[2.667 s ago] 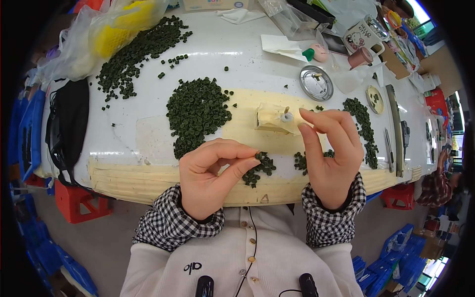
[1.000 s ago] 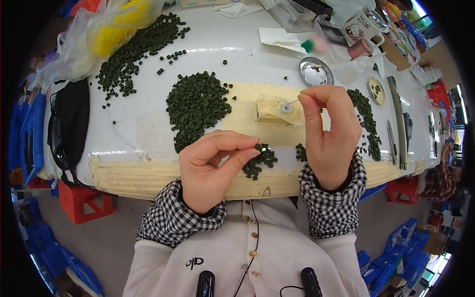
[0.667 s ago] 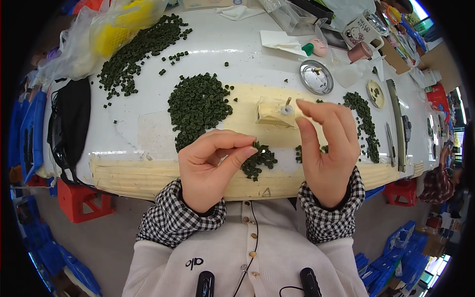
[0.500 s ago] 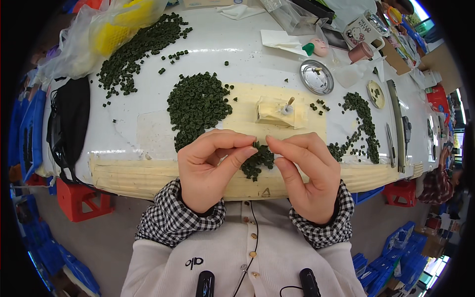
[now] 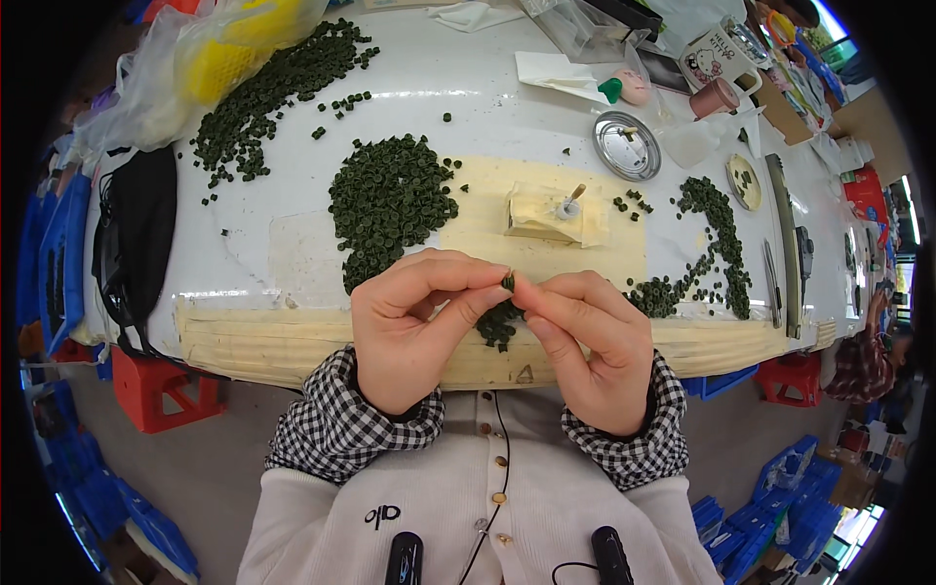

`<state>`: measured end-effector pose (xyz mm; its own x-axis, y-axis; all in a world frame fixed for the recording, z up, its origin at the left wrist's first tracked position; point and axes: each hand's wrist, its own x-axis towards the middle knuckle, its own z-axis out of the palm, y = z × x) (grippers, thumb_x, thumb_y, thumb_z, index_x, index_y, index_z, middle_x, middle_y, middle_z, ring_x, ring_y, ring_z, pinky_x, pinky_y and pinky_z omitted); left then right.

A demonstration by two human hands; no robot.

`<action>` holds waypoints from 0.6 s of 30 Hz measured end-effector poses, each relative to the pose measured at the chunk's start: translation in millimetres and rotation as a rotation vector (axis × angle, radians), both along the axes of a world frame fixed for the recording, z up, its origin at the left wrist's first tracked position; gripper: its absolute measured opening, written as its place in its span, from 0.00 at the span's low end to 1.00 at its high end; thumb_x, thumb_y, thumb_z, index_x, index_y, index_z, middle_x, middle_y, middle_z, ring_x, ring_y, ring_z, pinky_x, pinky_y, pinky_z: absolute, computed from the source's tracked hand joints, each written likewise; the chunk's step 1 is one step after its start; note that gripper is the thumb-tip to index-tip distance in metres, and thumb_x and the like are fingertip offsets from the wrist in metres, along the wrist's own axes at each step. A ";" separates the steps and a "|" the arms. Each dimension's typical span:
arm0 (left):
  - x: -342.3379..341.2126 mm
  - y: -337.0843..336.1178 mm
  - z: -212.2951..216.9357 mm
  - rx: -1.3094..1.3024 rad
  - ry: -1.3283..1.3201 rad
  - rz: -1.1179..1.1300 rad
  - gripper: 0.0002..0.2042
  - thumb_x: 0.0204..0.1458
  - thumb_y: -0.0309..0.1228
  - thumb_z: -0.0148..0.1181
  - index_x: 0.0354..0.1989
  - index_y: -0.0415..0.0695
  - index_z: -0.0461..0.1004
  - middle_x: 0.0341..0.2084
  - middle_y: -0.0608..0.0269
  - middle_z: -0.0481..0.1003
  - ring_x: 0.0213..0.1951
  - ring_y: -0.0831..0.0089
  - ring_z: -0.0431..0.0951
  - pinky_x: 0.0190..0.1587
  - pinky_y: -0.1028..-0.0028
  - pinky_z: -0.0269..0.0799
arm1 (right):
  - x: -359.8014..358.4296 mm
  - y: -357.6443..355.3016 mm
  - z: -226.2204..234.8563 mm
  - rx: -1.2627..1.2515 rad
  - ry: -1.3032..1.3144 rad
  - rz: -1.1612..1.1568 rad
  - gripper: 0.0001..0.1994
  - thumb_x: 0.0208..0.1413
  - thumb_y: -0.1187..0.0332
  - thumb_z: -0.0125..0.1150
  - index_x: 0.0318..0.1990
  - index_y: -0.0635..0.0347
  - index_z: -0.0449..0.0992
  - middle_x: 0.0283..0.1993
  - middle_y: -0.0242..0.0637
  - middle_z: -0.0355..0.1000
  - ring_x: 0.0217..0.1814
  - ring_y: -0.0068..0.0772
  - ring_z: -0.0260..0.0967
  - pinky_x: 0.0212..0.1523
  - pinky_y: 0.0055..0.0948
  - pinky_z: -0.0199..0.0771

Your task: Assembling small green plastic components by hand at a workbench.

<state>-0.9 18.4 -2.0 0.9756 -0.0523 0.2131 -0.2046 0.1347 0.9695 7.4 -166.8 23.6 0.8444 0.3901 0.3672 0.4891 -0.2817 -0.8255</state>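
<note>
Near the table's front edge, my left hand (image 5: pixel 409 327) pinches a small dark green piece (image 5: pixel 508 281) between thumb and forefinger. My right hand (image 5: pixel 597 346) meets it from the other side, thumb and finger closed against the piece; whatever those tips hold is hidden. Beneath the fingers lies a small cluster of green pieces (image 5: pixel 495 330), partly covered by both hands. A larger heap of cup-shaped green pieces (image 5: pixel 385 205) spreads just beyond my left hand. Past my right hand stands a tape-wrapped block (image 5: pixel 536 226) with a short wooden stick rising from it.
More green pieces lie at the far left (image 5: pixel 283 88) and right (image 5: pixel 721 234). A round metal lid (image 5: pixel 626 146), a cream dish (image 5: pixel 744 182), tweezers (image 5: pixel 772 283) and a steel ruler (image 5: pixel 783 244) are on the right. A black cloth bag (image 5: pixel 136 244) lies on the left.
My right hand has moved left, closing the gap, and its fingertips now touch the small green piece in my left fingers. The left hand has hardly moved.
</note>
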 end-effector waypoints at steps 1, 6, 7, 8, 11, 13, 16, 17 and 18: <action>0.0 -0.1 0.1 0.006 0.001 -0.001 0.09 0.50 0.12 0.59 0.38 0.34 0.78 0.37 0.55 0.77 0.39 0.74 0.77 0.42 0.77 0.72 | -0.2 0.0 -0.1 -0.001 -0.003 0.000 0.16 0.52 0.81 0.60 0.50 0.65 0.77 0.38 0.40 0.73 0.34 0.31 0.71 0.35 0.24 0.72; 0.1 -2.2 1.0 -0.020 0.034 0.001 0.08 0.51 0.13 0.58 0.38 0.34 0.77 0.37 0.56 0.77 0.39 0.75 0.76 0.43 0.78 0.72 | -1.4 -1.8 -0.9 -0.005 -0.005 -0.017 0.17 0.51 0.81 0.61 0.50 0.65 0.77 0.39 0.41 0.73 0.34 0.30 0.72 0.34 0.24 0.73; 0.0 -3.3 0.6 -0.037 0.046 0.006 0.08 0.51 0.13 0.58 0.38 0.34 0.77 0.37 0.56 0.77 0.39 0.75 0.76 0.43 0.78 0.72 | -0.2 -3.0 -0.2 -0.001 0.005 -0.027 0.17 0.51 0.81 0.62 0.51 0.65 0.76 0.39 0.41 0.73 0.34 0.30 0.72 0.35 0.24 0.73; -0.5 -3.3 1.8 0.011 0.038 0.026 0.07 0.50 0.14 0.60 0.38 0.34 0.78 0.35 0.56 0.77 0.37 0.76 0.76 0.41 0.79 0.72 | 0.9 -4.4 0.8 0.003 0.016 -0.036 0.18 0.50 0.81 0.63 0.51 0.65 0.76 0.39 0.41 0.73 0.34 0.30 0.72 0.35 0.24 0.73; -0.3 3.4 6.5 0.200 -0.018 0.072 0.06 0.48 0.17 0.63 0.36 0.34 0.78 0.30 0.59 0.77 0.32 0.77 0.76 0.36 0.80 0.72 | 5.2 -22.6 0.5 -0.103 -0.081 -0.263 0.14 0.48 0.80 0.65 0.45 0.65 0.78 0.37 0.41 0.74 0.34 0.32 0.72 0.35 0.25 0.72; -2.3 11.6 11.6 0.403 -0.053 0.044 0.06 0.48 0.17 0.63 0.35 0.35 0.78 0.29 0.60 0.77 0.30 0.76 0.76 0.35 0.80 0.71 | 5.4 -37.6 -3.1 -0.233 -0.154 -0.338 0.10 0.46 0.79 0.66 0.39 0.64 0.79 0.35 0.39 0.73 0.33 0.35 0.70 0.35 0.27 0.70; -10.5 19.9 16.0 0.617 -0.029 0.044 0.06 0.45 0.17 0.64 0.33 0.37 0.78 0.27 0.60 0.75 0.29 0.70 0.74 0.33 0.76 0.70 | 2.9 -44.9 -8.4 -0.414 -0.233 -0.367 0.07 0.43 0.78 0.67 0.32 0.62 0.77 0.32 0.37 0.71 0.34 0.39 0.67 0.34 0.31 0.68; -12.7 23.0 12.0 0.679 -0.060 0.055 0.07 0.44 0.18 0.65 0.32 0.37 0.78 0.26 0.60 0.74 0.28 0.69 0.74 0.32 0.74 0.69 | 1.4 -44.2 -10.3 -0.442 -0.242 -0.369 0.07 0.42 0.78 0.67 0.31 0.62 0.77 0.31 0.37 0.70 0.34 0.40 0.66 0.34 0.33 0.67; -13.8 24.4 9.5 0.741 -0.091 0.066 0.07 0.43 0.18 0.65 0.32 0.37 0.78 0.25 0.60 0.73 0.28 0.67 0.73 0.32 0.73 0.69 | 0.4 -43.5 -11.9 -0.470 -0.251 -0.370 0.07 0.41 0.78 0.67 0.30 0.61 0.76 0.30 0.36 0.70 0.34 0.41 0.65 0.35 0.34 0.66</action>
<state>-14.6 42.8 7.5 0.9618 -0.1558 0.2250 -0.2737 -0.5622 0.7804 7.8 -210.3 11.7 0.8648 0.2565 0.4316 0.4519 -0.7722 -0.4466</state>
